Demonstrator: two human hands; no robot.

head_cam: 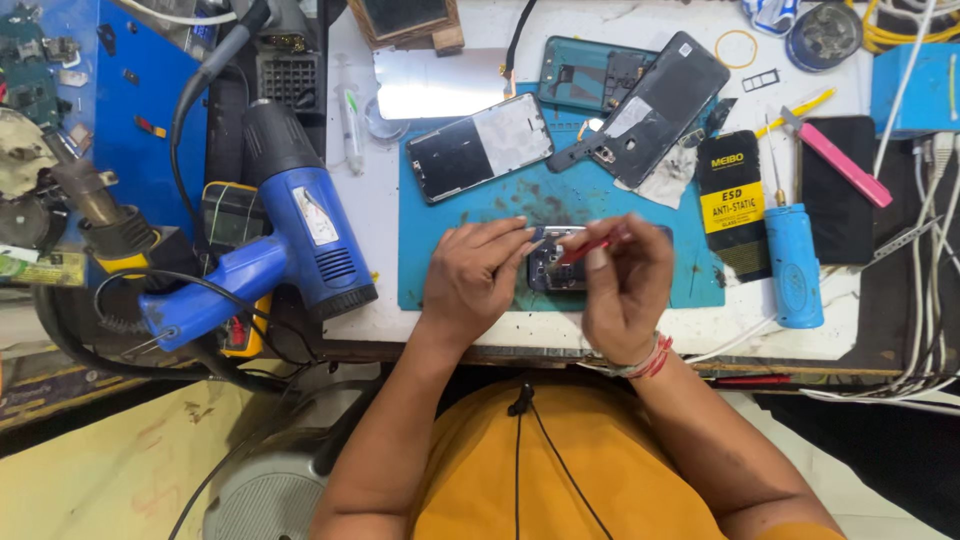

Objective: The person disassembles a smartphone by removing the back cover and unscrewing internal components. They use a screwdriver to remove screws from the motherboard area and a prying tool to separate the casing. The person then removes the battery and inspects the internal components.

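My left hand (475, 275) steadies a small opened phone body (553, 270) that lies on the teal work mat (460, 280) near the bench's front edge. My right hand (625, 285) pinches a thin red-handled tool (588, 249) whose tip rests on the phone's inside. Both hands partly cover the phone. Further back on the mat lie a phone frame with a pale panel (480, 147), a teal phone housing (590, 72) and a dark back cover (655, 100).
A blue heat gun (290, 230) rests at the left of the bench beside a multimeter (232, 215). Right of the mat lie a black anti-static pouch (735, 200), a blue electric screwdriver (793, 262), a dark phone (838, 190), a pink tool (845, 165) and several cables (925, 250).
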